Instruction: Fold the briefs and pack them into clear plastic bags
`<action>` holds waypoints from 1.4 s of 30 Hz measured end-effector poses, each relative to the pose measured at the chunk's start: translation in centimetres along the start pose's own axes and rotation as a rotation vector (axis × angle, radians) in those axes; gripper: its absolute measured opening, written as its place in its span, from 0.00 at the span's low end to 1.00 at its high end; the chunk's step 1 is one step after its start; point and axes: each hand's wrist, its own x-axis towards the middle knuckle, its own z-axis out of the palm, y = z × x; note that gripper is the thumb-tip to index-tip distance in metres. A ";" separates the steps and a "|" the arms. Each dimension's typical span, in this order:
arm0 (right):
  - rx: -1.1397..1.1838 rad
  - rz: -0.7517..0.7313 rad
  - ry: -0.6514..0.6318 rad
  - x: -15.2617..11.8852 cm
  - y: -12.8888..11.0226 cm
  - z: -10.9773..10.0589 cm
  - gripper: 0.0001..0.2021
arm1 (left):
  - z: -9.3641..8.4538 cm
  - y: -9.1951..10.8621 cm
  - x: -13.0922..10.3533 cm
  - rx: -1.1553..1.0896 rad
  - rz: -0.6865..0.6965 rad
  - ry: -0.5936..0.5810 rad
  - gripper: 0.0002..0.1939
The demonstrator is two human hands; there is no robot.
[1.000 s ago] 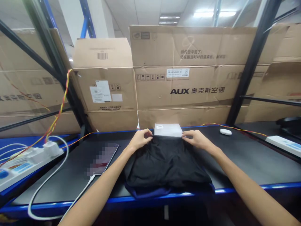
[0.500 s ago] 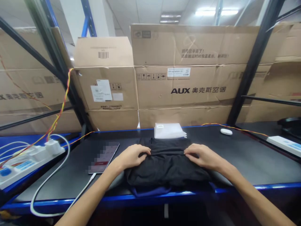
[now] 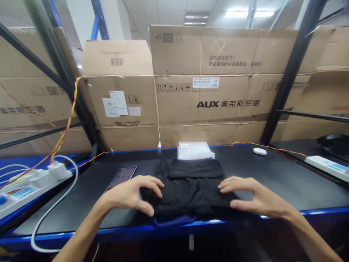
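Note:
A black cloth (image 3: 196, 189) lies folded at the front edge of the dark shelf top, with a flat folded band across its back part. Some dark blue fabric (image 3: 174, 220) shows beneath its front. At the cloth's left side is my left hand (image 3: 136, 193), thumb and fingers spread, with nothing held. My right hand (image 3: 253, 194) is at the right side of the cloth, also spread and holding nothing; its fingertips are over or against the cloth's edge. Just behind the cloth lies a stack of thin white translucent packets (image 3: 195, 150).
A phone (image 3: 122, 176) lies left of the cloth, partly behind my left hand. White power strips (image 3: 32, 189) with cables sit at the left and far right. A small white case (image 3: 260, 151) rests at the back right. Cardboard sheets (image 3: 223, 112) stand behind.
Both hands have let go of the cloth and moved apart toward its sides and nearer to me, fingers opening. The cloth's back part now lies as a flat folded band.

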 end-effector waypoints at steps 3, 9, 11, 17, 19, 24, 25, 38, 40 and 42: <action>-0.022 0.029 -0.039 -0.8 -0.3 0.4 0.14 | 0.1 -0.1 -1.1 0.009 -0.071 -0.024 0.16; -0.030 0.169 0.195 0.0 0.3 0.7 0.16 | -0.1 0.6 -0.2 0.008 -0.079 0.169 0.14; -0.006 0.191 0.266 0.9 0.7 0.6 0.18 | -0.2 0.8 0.7 0.049 -0.098 0.288 0.15; -0.088 0.190 0.327 3.4 2.8 1.5 0.17 | 1.3 -0.9 4.1 0.342 -0.245 0.430 0.12; -0.145 0.184 0.314 3.8 3.5 2.0 0.14 | 2.0 -1.8 4.8 0.433 -0.305 0.391 0.12; -0.194 0.197 0.236 3.6 4.2 2.5 0.12 | 2.6 -2.7 4.8 0.439 -0.321 0.361 0.13; -0.209 0.202 0.229 3.5 4.2 2.4 0.12 | 2.6 -2.8 4.6 0.424 -0.304 0.375 0.13; -0.286 -0.077 0.209 6.4 -3.2 3.2 0.14 | 2.8 -1.5 0.2 0.382 -0.726 0.480 0.29; -0.252 -0.129 0.095 7.7 -4.6 4.2 0.17 | 2.7 -1.0 0.2 0.398 -0.744 0.443 0.28; -0.254 -0.169 -0.026 8.7 -5.6 5.2 0.21 | 2.7 -0.7 0.4 0.415 -0.743 0.441 0.26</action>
